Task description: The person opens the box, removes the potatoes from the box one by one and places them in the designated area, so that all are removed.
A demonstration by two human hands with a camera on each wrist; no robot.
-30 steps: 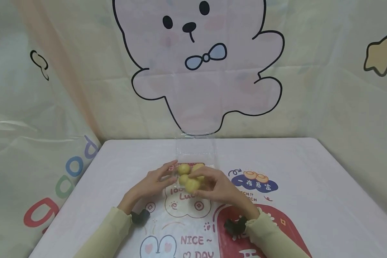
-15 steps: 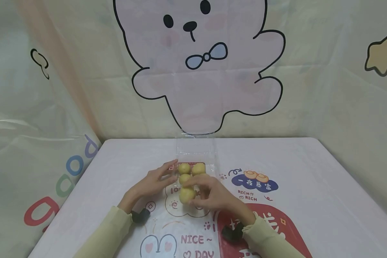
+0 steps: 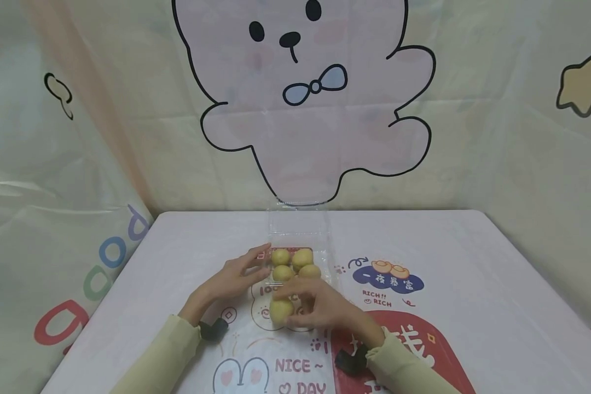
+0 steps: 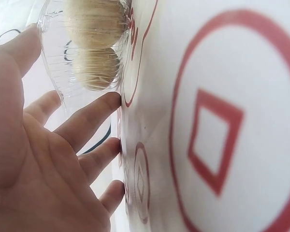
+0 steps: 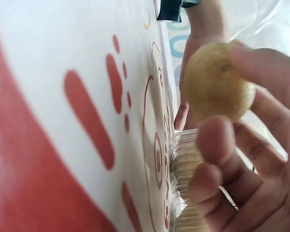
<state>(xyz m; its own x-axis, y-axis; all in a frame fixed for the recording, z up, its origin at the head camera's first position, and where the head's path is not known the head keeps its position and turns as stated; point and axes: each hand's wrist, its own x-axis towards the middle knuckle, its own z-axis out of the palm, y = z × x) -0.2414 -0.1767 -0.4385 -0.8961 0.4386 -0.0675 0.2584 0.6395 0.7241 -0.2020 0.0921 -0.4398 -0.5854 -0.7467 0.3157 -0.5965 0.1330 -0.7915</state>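
Observation:
My right hand [image 3: 320, 306] pinches a round yellow fruit [image 3: 281, 312] between thumb and fingers, just in front of a clear plastic clamshell box [image 3: 320, 241]. In the right wrist view, that fruit [image 5: 215, 82] has smooth, tan-yellow skin with a small dark dimple. Several similar fruits [image 3: 282, 273] lie in the box, whose lid stands raised at the back. My left hand [image 3: 233, 279] is at the box's left side with its fingers spread. The left wrist view shows the thumb [image 4: 26, 48] at the clear rim and another fingertip beside the ribbed wall [image 4: 94, 72].
The white table [image 3: 202, 230] carries printed cartoons and lettering, including a red patch [image 3: 413, 350] at the right. A curtain [image 3: 143, 126] with a bear drawing hangs behind it. A dark wrist device [image 3: 214, 329] sits at my left cuff.
My right hand has drawn the held fruit out from over the box, toward me and slightly left. The fruits left in the box are now more visible. My left hand stays in place.

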